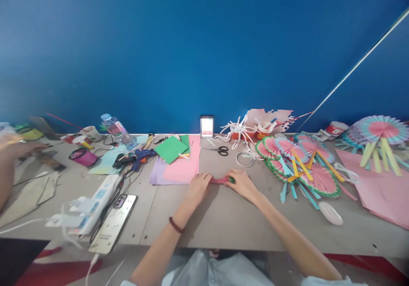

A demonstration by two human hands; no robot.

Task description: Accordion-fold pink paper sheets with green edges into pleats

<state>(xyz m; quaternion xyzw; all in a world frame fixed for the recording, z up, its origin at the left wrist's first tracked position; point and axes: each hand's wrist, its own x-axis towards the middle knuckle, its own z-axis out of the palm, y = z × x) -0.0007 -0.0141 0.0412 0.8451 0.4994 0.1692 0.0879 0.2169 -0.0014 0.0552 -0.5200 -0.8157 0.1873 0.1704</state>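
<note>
– Pleated pink paper (219,180), where?
– On desk (230,226), pinched at one end by left hand (200,186), at green end (231,180) by right hand (242,185).
– Best way?
– Keep pleats flush, press creases firmly & evenly, esp. nr ends; don't twist, pls.

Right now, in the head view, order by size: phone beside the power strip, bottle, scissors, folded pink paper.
1. Phone
2. Bottle
3. Scissors and folded pink paper: smallest, too alike to rank; paper partly hidden.
</note>
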